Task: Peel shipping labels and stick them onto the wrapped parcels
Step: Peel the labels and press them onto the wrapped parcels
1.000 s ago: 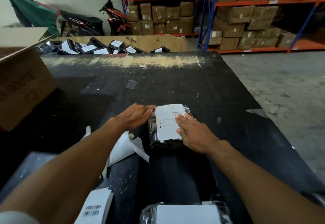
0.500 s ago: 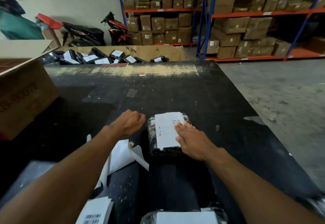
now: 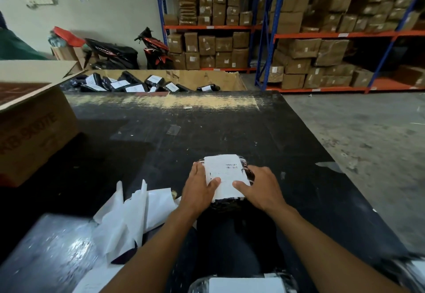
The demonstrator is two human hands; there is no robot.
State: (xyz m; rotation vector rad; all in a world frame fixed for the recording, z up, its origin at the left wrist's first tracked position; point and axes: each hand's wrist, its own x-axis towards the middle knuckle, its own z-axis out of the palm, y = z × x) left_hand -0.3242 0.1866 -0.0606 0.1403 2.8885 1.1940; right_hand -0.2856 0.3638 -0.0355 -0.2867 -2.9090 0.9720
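A black wrapped parcel (image 3: 230, 204) lies toward the near edge of the dark tabletop (image 3: 207, 132), its white shipping label (image 3: 224, 171) facing up. The left hand (image 3: 199, 188) and right hand (image 3: 263, 188) clasp its sides, with both thumbs pressing the label. Peeled backing sheets (image 3: 138, 212) lie just left of it.

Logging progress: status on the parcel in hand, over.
Left hand and right hand grip the parcel by its sides, thumbs on the label. Label lies flat on top. Loose white papers left of it, apart, nothing blocking.
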